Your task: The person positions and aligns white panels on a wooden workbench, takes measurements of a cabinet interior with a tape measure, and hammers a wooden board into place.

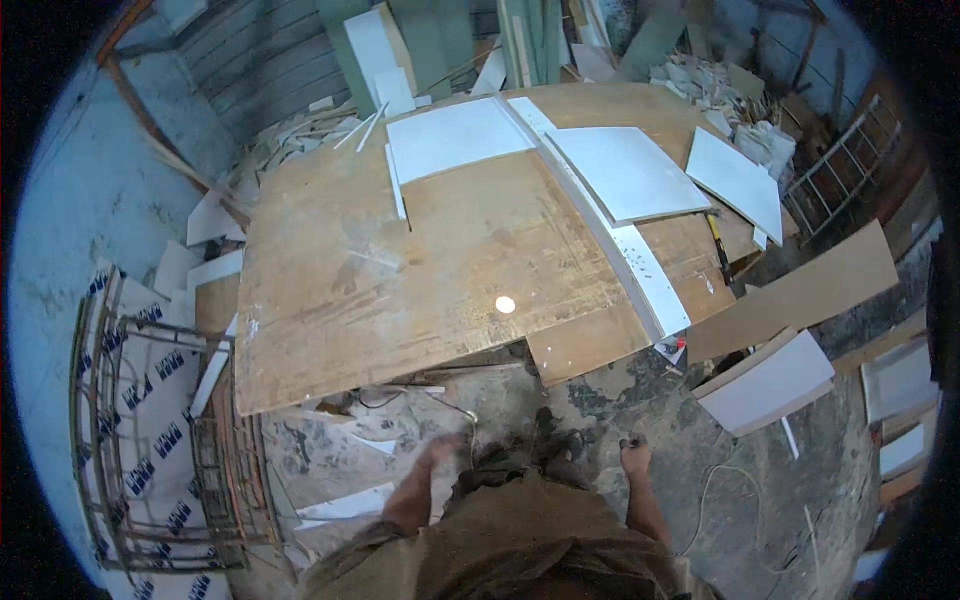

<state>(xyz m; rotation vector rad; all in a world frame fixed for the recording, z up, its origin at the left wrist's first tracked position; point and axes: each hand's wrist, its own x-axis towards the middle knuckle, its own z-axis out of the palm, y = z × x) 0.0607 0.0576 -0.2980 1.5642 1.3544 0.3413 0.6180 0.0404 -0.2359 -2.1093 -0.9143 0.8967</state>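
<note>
My left hand [440,449] hangs low in front of the wooden worktable [330,300], away from its edge. Motion smears its fingers, so their pose is unclear. On the other side of my body my right hand [635,457] is held over the floor, its fingers curled closed. A small dark spot shows at those fingers, but I cannot make out what it is. On the table lie a white board [460,138], a second white board [630,172] and a long white strip [650,282]. A yellow-and-black tool [718,246] rests near the right edge.
Metal frames [150,440] lean by the left wall. Brown board [800,300] and white panel [770,382] stand to the right. A cable [705,500] loops across the floor, and white offcuts [345,507] lie at left. Scrap and bags [765,148] are piled behind, beside a ladder [845,165].
</note>
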